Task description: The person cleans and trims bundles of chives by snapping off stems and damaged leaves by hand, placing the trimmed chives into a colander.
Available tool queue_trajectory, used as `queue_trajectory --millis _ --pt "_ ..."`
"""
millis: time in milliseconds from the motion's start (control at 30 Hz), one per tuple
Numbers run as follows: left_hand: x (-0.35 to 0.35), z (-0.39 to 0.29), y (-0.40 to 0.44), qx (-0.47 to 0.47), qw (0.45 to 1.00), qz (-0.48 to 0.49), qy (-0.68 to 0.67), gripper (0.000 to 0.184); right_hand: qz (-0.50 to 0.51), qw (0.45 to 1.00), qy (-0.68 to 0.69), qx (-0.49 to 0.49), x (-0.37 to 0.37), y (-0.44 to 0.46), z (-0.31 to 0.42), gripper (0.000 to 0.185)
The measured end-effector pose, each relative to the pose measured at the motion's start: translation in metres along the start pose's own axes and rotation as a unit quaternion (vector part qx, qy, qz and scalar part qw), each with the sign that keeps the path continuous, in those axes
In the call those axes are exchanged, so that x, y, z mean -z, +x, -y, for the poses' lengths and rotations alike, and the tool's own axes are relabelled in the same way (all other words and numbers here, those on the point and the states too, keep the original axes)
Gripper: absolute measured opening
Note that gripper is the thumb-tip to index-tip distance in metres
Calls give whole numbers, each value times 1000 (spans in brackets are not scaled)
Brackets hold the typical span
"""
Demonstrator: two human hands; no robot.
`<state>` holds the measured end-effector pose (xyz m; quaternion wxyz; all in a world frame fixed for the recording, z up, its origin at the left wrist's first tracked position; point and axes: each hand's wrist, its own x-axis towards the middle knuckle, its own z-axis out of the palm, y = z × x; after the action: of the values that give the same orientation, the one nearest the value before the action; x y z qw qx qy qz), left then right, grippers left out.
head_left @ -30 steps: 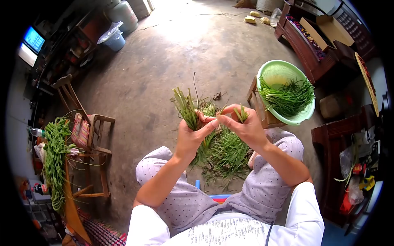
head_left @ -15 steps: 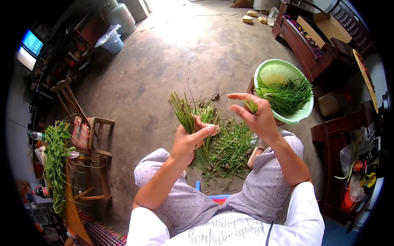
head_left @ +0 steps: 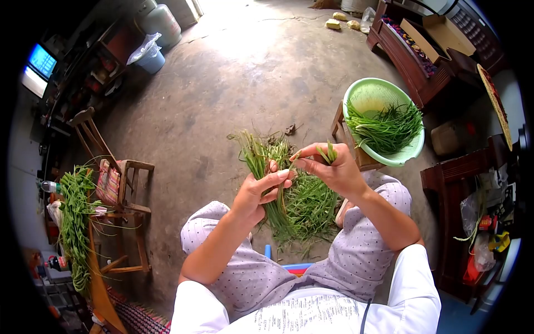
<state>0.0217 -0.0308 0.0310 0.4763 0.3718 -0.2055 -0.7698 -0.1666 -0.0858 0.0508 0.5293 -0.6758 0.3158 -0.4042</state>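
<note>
Hands (head_left: pixel 338 173) closer tog w/ stalks (head_left: pixel 257 158), lt-grn basket (head_left: pixel 367 97) holding long greens (head_left: pixel 389 130)

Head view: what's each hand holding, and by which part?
Left hand: a bunch of greens, partway along its length. Right hand: a few stems, ends poking above the hand; exact grip point hidden.

Ahead of you, bright light (head_left: pixel 239 36) washes over the far end of the stained grey-brown floor (head_left: pixel 194 111). To your left are a wooden chair (head_left: pixel 137 165), a pale wall (head_left: pixel 23 161) and a lit screen (head_left: pixel 42 60); to your right, a dark reddish wooden bench (head_left: pixel 401 74) carries an open cardboard box (head_left: pixel 449 38).
</note>
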Motion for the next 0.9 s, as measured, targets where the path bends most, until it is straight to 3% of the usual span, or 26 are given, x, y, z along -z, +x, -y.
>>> queue_trajectory --millis 67,467,900 --pt "-7 -1 -1 30 998 -63 2 18 -14 998 -51 45 -1 -1 2 11" --pt "-4 0 -2 45 997 -63 -31 19 -24 979 -174 103 -1 -2 6 16" --pt "0 -2 -4 39 998 -46 4 20 -18 977 -187 97 -5 -4 12 13"
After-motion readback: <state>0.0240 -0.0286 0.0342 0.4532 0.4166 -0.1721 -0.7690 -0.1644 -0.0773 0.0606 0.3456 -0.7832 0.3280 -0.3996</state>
